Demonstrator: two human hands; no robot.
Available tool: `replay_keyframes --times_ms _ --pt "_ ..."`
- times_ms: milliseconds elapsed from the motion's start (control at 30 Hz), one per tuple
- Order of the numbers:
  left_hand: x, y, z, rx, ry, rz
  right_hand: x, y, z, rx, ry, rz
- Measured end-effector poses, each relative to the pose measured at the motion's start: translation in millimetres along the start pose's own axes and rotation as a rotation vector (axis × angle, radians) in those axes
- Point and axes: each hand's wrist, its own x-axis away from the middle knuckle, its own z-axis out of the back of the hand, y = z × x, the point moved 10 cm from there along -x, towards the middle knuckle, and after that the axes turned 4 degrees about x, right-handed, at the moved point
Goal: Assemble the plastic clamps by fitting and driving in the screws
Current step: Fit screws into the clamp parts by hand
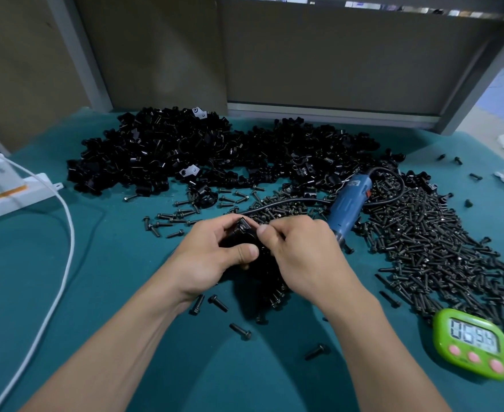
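A: Both your hands meet at the centre of the frame. Your left hand (215,254) curls round a black clamp (242,232), thumb pressed on its near side.
B: Your right hand (301,251) pinches the clamp's right edge, fingertips closed. There may be a screw between them, but your fingers hide it.
A: So I judge you're at the fitting step, seating a screw by hand, not driving yet.
B: Next you'll need the blue screwdriver (350,200), lying unheld just to the upper right of your hands, on the screw pile (423,248). Free your right hand for it, hold the clamp firm and the screw straight.
A: More clamps wait in the heap (200,150) across the upper middle.
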Motion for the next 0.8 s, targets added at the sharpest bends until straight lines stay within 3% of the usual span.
replay_keyframes --times_ms 233,400,800 --pt "-1 4 1 -0.030 0.017 -0.016 5 -6 8 -0.110 0.021 0.075" --pt "0 5 5 -0.190 0.090 -0.045 1 -2 -2 -0.129 -0.001 0.015" --pt "7 16 4 -0.014 0.145 -0.114 2 -3 3 -0.041 0.065 -0.025"
